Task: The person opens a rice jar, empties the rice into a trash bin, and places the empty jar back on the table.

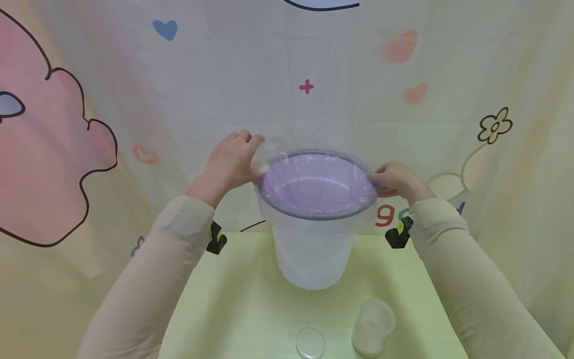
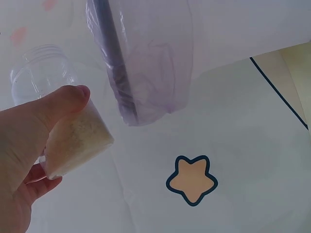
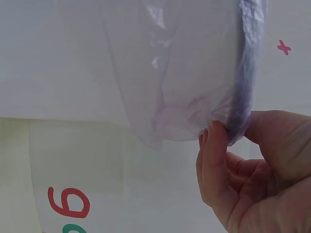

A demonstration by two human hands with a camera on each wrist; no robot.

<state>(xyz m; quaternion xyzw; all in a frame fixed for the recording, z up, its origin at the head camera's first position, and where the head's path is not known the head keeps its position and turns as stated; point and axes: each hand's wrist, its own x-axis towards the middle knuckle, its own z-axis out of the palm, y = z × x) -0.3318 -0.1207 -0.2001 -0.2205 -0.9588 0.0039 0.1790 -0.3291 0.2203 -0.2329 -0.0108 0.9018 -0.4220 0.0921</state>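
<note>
Now the left hand (image 1: 235, 158) has its grip wrapped round a jar (image 2: 80, 133) just beside the bin (image 1: 314, 254), toward the worktop's (image 1: 224, 309) far edge; the right hand (image 1: 396, 180) pinches its rim (image 1: 319, 217). A lid (image 1: 310, 343) and cup (image 1: 373, 329) sit near the front edge.

My views share the bin rim (image 1: 318, 217).
Head faces forward-down from behind left grip (image 1: 233, 159) and right grip (image 1: 396, 180); wrists look past each, close.

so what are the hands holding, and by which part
The left hand holds the jar around its side; the right hand pinches the bin by its rim, over the liner.
</note>
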